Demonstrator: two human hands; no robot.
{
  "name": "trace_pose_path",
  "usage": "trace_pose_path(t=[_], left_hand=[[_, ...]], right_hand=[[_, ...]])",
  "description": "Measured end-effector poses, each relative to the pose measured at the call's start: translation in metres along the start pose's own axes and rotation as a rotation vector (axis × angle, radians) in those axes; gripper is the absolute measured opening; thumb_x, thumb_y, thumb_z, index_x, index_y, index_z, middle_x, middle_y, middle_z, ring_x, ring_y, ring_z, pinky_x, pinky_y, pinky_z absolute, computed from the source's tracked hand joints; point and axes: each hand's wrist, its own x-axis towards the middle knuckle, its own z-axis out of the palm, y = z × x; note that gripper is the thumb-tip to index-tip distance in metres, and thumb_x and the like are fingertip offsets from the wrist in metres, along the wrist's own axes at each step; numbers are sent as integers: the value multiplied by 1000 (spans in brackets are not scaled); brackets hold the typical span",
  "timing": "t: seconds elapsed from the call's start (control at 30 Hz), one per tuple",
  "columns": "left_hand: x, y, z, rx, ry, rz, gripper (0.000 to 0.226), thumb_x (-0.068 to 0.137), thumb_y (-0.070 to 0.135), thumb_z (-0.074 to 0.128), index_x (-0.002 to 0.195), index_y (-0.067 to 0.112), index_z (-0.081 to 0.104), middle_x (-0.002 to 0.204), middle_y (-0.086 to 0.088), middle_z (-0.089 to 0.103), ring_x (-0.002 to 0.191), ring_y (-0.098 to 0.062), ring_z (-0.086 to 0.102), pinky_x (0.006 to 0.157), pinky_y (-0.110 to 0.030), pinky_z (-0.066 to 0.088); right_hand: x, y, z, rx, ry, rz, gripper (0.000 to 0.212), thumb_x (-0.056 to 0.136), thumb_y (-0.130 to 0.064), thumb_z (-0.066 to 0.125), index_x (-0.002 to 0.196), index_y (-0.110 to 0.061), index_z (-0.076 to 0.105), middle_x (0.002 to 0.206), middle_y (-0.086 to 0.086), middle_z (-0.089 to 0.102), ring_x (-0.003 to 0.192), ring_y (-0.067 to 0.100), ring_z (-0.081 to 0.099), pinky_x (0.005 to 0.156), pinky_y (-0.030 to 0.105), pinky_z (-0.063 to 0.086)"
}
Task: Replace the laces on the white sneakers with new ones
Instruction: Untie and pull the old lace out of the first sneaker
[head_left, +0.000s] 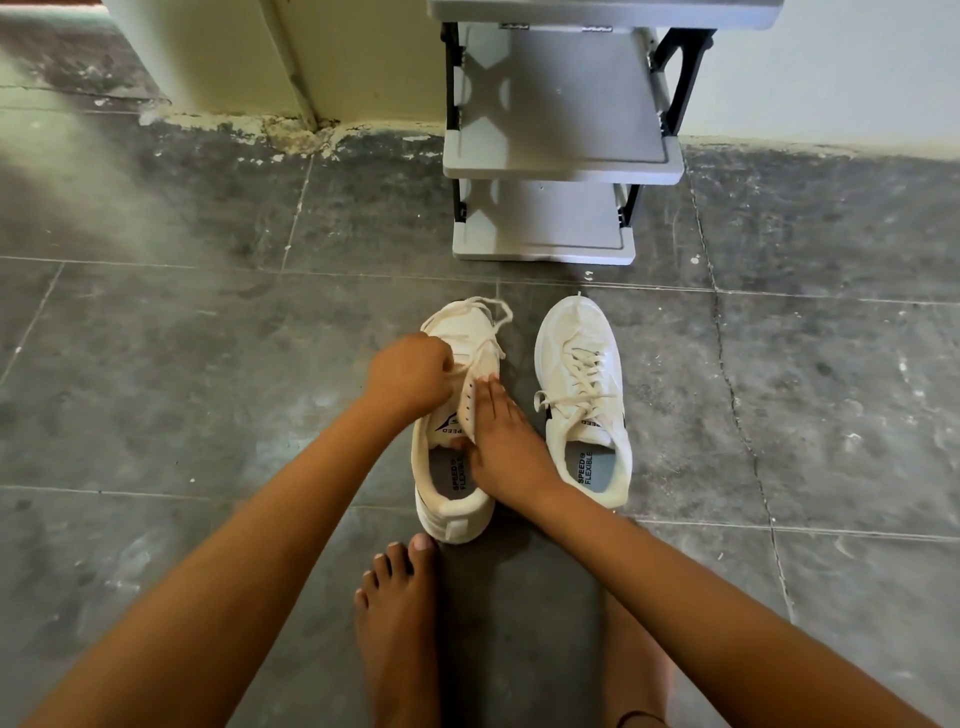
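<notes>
Both hands are on the left shoe (452, 514), which sits on the floor (208, 364) just past a bare foot (397, 623). The left hand (410, 374) is curled tight around the lace (491, 322) near the middle of the shoe. The right hand (501, 441) lies along the side with the lace holes, fingers straight, and its thumb seems to pinch that flap from inside.

This looks like the pulling-out step. The lace is already loose and loopy at the toe. To do it well, hold the shoe down firmly with the right hand so it does not slide. Pull the lace out one hole at a time, not all at once, or it may snag. Pull straight up from each hole.

The right shoe (571, 322) stands just beside the left one. Its lace (582, 379) is still in and tied, so that shoe is not started.

Some things are hard to see. The left hand hides the holes under it, so I cannot tell how many rows are undone. I cannot see any new laces. A grey shelf (561, 156) stands far off by the wall, and its top is cut off.
</notes>
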Motion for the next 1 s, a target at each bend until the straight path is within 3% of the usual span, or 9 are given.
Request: trace_pose_path(t=[0.13,0.2,0.33,0.43,0.5,0.63,0.73,0.9,1.0], left_hand=[[5,8,2,153,80,15,15,89,11,48,87,7,63,101,-11,62,88,-29,61,63,-32,42],[4,8,-4,63,80,7,14,89,13,52,81,9,63,95,-11,65,85,-26,61,65,-32,45],[-10,12,-38,-824,47,84,16,84,18,67,69,16,63,71,-2,64,65,-11,57,64,-24,49],[-10,9,-52,-1027,198,46,14,85,16,66,72,17,64,67,1,61,62,-11,50,61,-22,44],[-6,4,-47,-921,207,-7,5,86,17,67,83,12,67,75,0,62,69,-12,52,66,-26,44],[1,-4,-11,-266,-11,-7,21,84,17,66,104,15,68,105,-2,65,96,-19,60,87,-33,50],[3,-2,6,-75,26,-62,16,85,18,60,99,19,67,106,-3,61,95,-24,60,81,-35,52],[11,4,8,120,78,-40,14,88,10,50,90,7,64,101,-10,62,88,-28,62,68,-34,46],[12,10,7,86,72,-1,10,88,14,51,83,11,58,99,-10,63,82,-25,57,65,-32,43]], right_hand=[[0,0,0,2,14,5,74,95,-22,41,148,0,-4,157,19,-3,146,28,4,118,34,9],[1,-1,0,-16,-8,11,75,94,-21,41,148,1,-6,157,20,-4,146,28,2,118,34,7],[4,-1,2,-48,-42,15,80,95,-25,44,147,3,-10,156,22,-7,146,30,-1,118,35,5],[4,-2,0,-45,-39,27,80,95,-26,44,147,1,-10,156,21,-7,146,29,0,118,35,6],[4,-2,-2,-33,-37,29,80,94,-24,46,148,0,-8,157,20,-6,146,29,1,118,35,6],[3,-3,0,-35,-29,25,81,91,-21,47,147,1,-7,157,20,-5,146,27,-1,118,34,6],[3,-3,0,-31,-22,22,80,90,-18,46,148,1,-7,157,19,-5,146,27,-1,118,34,5],[3,-3,-2,-46,-12,13,80,90,-17,45,147,1,-8,157,19,-1,146,27,1,118,34,5],[2,-4,-3,-48,-22,14,82,90,-18,47,147,2,-8,156,20,1,146,29,3,118,35,6]])
